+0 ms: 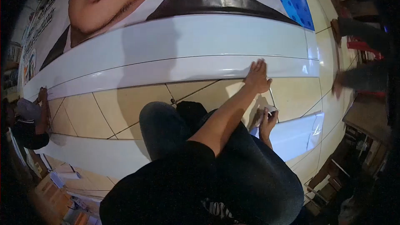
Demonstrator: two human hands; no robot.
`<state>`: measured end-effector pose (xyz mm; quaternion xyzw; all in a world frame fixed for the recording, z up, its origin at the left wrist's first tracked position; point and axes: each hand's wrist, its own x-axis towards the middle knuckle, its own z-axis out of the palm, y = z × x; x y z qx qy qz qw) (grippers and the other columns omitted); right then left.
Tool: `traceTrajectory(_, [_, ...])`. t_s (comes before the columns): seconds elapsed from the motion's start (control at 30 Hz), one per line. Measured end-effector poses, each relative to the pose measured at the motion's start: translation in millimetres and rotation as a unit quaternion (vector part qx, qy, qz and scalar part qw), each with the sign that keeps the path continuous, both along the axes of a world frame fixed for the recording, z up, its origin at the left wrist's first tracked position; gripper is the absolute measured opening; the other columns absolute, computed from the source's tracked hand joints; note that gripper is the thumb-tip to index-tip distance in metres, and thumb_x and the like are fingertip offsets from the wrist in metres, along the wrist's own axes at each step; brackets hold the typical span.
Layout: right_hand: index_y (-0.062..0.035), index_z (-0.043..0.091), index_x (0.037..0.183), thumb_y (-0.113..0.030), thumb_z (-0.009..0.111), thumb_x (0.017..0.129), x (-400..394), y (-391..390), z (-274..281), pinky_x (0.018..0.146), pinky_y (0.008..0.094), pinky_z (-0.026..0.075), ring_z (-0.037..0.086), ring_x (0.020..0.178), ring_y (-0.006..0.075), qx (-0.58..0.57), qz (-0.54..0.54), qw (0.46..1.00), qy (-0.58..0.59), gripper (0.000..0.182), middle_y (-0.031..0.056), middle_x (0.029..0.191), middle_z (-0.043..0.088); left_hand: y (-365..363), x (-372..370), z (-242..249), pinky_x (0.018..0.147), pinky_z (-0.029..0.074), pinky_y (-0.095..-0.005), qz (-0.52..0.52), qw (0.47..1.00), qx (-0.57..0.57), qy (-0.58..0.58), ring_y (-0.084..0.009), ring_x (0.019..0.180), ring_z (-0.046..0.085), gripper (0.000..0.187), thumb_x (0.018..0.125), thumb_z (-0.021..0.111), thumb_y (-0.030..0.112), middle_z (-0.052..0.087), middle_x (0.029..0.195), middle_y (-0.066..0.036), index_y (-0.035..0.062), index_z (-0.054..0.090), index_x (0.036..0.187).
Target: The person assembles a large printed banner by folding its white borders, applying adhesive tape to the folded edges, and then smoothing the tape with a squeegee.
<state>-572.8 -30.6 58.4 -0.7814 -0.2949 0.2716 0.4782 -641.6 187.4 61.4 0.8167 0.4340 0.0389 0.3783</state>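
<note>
My left hand (258, 77) lies with its fingers stretched out on the white border strip (187, 68) of a large printed banner (250, 33). It presses near the strip's lower edge, towards the banner's right end. Below it, beside my knee, my right hand (268, 124) is closed in a pinch on a small white piece (272, 108). The picture does not show whether that piece is tape or something else. A long thin line runs along the white border, parallel to its edge.
Another person (31, 121) crouches at the banner's far left end, a hand on its edge. White sheet strips (298, 137) lie on the tiled floor (133, 104) beside my legs. A person's legs (362, 75) stand at the right, near wooden furniture (366, 121).
</note>
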Motion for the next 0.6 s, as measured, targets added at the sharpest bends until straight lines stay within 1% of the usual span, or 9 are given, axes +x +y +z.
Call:
traceTrajectory(0.03, [0.0009, 0.053, 0.110, -0.014, 0.062, 0.095, 7, -8, 0, 0.083, 0.0320, 0.048, 0.057, 0.094, 0.0182, 0.006, 0.003, 1.000, -0.001, 0.023, 0.0119, 0.106, 0.058, 8, 2, 2, 0.120, 0.008, -0.0494, -0.106, 0.992, -0.055, -0.050, -0.0383, 0.148, 0.012, 0.078, 0.098, 0.037, 0.046, 0.015, 0.156, -0.030, -0.0112, 0.018, 0.148])
traceTrajectory(0.07, [0.0005, 0.053, 0.111, -0.015, 0.062, 0.095, 13, -12, 2, 0.083, 0.0318, 0.048, 0.057, 0.095, 0.0180, 0.031, -0.005, 0.999, -0.007, 0.024, 0.0118, 0.106, 0.058, 10, 4, -14, 0.120, 0.012, -0.0505, -0.079, 0.991, -0.041, -0.095, -0.0391, 0.146, 0.017, 0.078, 0.096, 0.047, 0.043, 0.019, 0.155, -0.030, -0.0101, 0.021, 0.148])
traceTrajectory(0.1, [0.0001, 0.052, 0.111, -0.016, 0.061, 0.096, 13, -12, 10, 0.082, 0.0317, 0.048, 0.057, 0.095, 0.0178, 0.056, -0.014, 0.998, -0.013, 0.024, 0.0116, 0.106, 0.058, 9, -3, -7, 0.120, 0.012, -0.0505, -0.077, 0.992, -0.034, -0.095, -0.0391, 0.146, 0.017, 0.078, 0.096, 0.047, 0.043, 0.019, 0.155, -0.030, -0.0101, 0.021, 0.148])
traceTrajectory(0.17, [0.0004, 0.051, 0.113, -0.015, 0.061, 0.096, 19, -24, 22, 0.083, 0.0307, 0.047, 0.057, 0.095, 0.0182, 0.057, -0.045, 0.997, -0.005, 0.025, 0.0113, 0.106, 0.058, -6, -39, 2, 0.120, 0.011, -0.0504, 0.201, 0.969, 0.078, -0.119, -0.0399, 0.145, 0.018, 0.078, 0.094, 0.054, 0.035, 0.020, 0.154, -0.031, -0.0116, 0.021, 0.147])
traceTrajectory(0.2, [0.0008, 0.051, 0.114, -0.013, 0.060, 0.096, 23, -27, 20, 0.083, 0.0304, 0.047, 0.057, 0.095, 0.0180, 0.078, -0.055, 0.995, -0.020, 0.024, 0.0111, 0.107, 0.058, -13, -64, 5, 0.120, 0.011, -0.0497, 0.261, 0.951, 0.156, -0.055, -0.0408, 0.144, 0.020, 0.078, 0.092, 0.059, 0.027, 0.022, 0.153, -0.031, -0.0140, 0.020, 0.146])
traceTrajectory(0.27, [0.0010, 0.050, 0.114, -0.010, 0.059, 0.097, 28, -36, 19, 0.084, 0.0306, 0.046, 0.056, 0.095, 0.0173, 0.115, -0.066, 0.991, -0.018, 0.022, 0.0103, 0.106, 0.058, -12, -125, 6, 0.121, 0.004, -0.0469, 0.329, 0.936, 0.105, 0.072, -0.0392, 0.148, 0.008, 0.083, 0.096, 0.048, 0.041, 0.013, 0.156, -0.031, -0.0162, 0.014, 0.146])
traceTrajectory(0.3, [0.0010, 0.050, 0.114, -0.010, 0.059, 0.097, 28, -40, 21, 0.084, 0.0306, 0.046, 0.056, 0.095, 0.0173, 0.111, -0.079, 0.991, -0.011, 0.022, 0.0103, 0.106, 0.058, -12, -145, -2, 0.121, 0.002, -0.0462, 0.341, 0.925, 0.078, 0.148, -0.0385, 0.149, 0.004, 0.085, 0.098, 0.043, 0.045, 0.009, 0.157, -0.031, -0.0163, 0.011, 0.147])
traceTrajectory(0.4, [0.0000, 0.050, 0.111, -0.009, 0.059, 0.097, 26, -36, 25, 0.088, 0.0315, 0.044, 0.055, 0.098, 0.0162, 0.115, -0.099, 0.988, 0.003, 0.019, 0.0093, 0.105, 0.057, -9, -155, -6, 0.121, -0.002, -0.0453, 0.292, 0.937, 0.052, 0.186, -0.0369, 0.149, -0.002, 0.085, 0.099, 0.035, 0.049, 0.003, 0.158, -0.031, -0.0159, 0.008, 0.147])
traceTrajectory(0.6, [0.0014, 0.049, 0.111, -0.007, 0.059, 0.096, 23, -16, 39, 0.090, 0.0331, 0.046, 0.055, 0.100, 0.0175, 0.114, -0.088, 0.990, -0.010, 0.020, 0.0104, 0.107, 0.057, -2, -107, -8, 0.121, 0.001, -0.0461, 0.221, 0.956, 0.102, 0.165, -0.0374, 0.149, 0.002, 0.081, 0.099, 0.034, 0.045, 0.006, 0.158, -0.029, -0.0151, 0.010, 0.148])
